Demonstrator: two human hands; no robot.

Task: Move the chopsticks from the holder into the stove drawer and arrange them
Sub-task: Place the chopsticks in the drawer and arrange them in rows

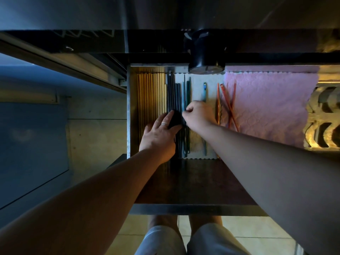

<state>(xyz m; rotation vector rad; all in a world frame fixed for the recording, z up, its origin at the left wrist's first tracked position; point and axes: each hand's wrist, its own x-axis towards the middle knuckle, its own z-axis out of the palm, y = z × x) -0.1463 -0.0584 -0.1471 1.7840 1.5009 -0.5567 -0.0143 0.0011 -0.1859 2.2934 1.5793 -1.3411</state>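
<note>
The open stove drawer (198, 209) holds rows of chopsticks lying lengthwise. Pale wooden chopsticks (150, 94) fill the left side, dark grey chopsticks (173, 94) lie beside them, and green chopsticks (186, 91) come after. A single blue chopstick (204, 90) and red-orange chopsticks (227, 100) lie further right. My left hand (160, 135) rests flat over the dark chopsticks, fingers spread. My right hand (199, 114) pinches a green chopstick between thumb and fingers. A black chopstick holder (206, 52) stands on the stove edge above the drawer.
A pink cloth (266, 107) lines the drawer's right half; a white liner (196, 144) lies under the middle chopsticks. An ornate metal grate (323, 118) is at the right. My legs stand on tiled floor (257, 229) below the drawer front.
</note>
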